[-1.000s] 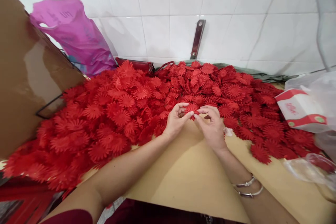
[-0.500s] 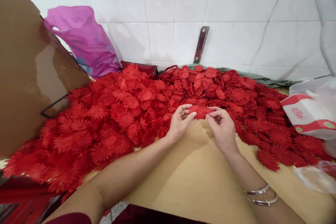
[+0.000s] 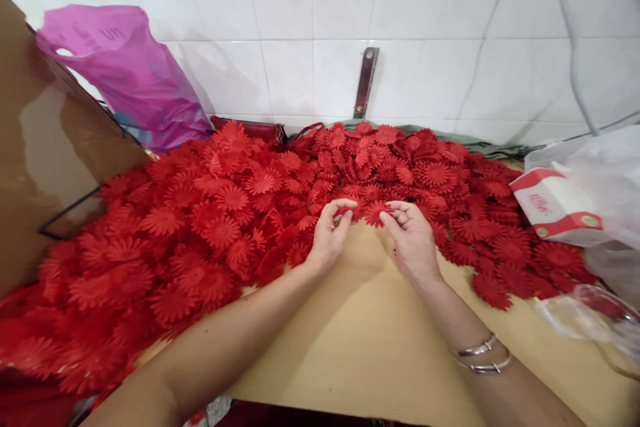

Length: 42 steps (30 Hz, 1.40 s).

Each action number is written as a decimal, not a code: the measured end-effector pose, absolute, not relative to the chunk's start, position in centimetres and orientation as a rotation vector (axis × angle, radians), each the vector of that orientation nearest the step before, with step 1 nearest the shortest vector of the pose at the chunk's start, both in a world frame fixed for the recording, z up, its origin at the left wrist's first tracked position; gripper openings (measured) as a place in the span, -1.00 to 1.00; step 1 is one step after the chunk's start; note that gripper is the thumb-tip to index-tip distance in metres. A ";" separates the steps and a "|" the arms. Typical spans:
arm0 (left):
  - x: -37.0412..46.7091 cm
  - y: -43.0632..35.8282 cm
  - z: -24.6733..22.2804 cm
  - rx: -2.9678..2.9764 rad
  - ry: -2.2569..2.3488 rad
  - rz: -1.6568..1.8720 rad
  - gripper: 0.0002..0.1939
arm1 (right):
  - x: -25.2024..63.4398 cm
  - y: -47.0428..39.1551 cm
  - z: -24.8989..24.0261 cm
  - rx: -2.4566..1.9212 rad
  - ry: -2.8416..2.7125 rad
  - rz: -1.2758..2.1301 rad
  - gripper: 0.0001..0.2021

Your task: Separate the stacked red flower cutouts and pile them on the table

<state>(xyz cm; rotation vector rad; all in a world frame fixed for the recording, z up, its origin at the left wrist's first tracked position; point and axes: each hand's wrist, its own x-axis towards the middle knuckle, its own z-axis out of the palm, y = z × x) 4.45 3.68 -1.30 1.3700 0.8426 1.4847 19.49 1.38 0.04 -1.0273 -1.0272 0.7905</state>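
Note:
Between thumb and forefinger, my right hand (image 3: 414, 240) pinches a flat red flower cutout (image 3: 376, 214) with many narrow petals. My left hand (image 3: 330, 233), closed in a pinch just to its left, grips another red flower piece (image 3: 353, 211), partly hidden by the fingers. A small gap lies between the two pieces. Both hands are raised at the near edge of a large heap of red flower cutouts (image 3: 220, 230). Beneath my forearms is the tan tabletop (image 3: 335, 340).
A pink plastic bag (image 3: 130, 73) and a cardboard box (image 3: 45, 147) stand at the left. Behind the heap lies a dark red purse (image 3: 250, 130) against the tiled wall. On the right are a white-and-red box (image 3: 555, 205) and clear plastic bags (image 3: 590, 310).
The flower pieces my hands held together are now separated, one in each hand. The whole view has shifted, so the surroundings sit farther left.

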 end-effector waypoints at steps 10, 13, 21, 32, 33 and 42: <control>4.6 2.8 -0.6 1.409 0.904 1.400 -0.73 | 19.1 0.5 0.3 -1.081 -1.164 0.822 -0.69; 4.7 2.8 -0.5 1.401 0.893 1.409 -0.74 | 19.0 0.5 0.1 -1.145 -1.204 0.815 -0.68; 4.4 2.7 -0.1 1.404 0.936 1.316 -0.73 | 18.7 -0.1 0.2 -1.251 -1.186 0.780 -0.69; 4.0 3.0 1.0 1.208 1.021 1.236 -0.57 | 18.6 -0.6 1.2 -1.201 -1.519 0.264 -0.72; 3.9 3.0 1.1 1.202 1.019 1.228 -0.58 | 18.6 -0.6 1.2 -1.198 -1.556 0.282 -0.73; 3.7 2.6 1.1 1.204 0.935 1.162 -0.68 | 19.1 -0.3 0.8 -1.254 -1.407 0.531 -0.91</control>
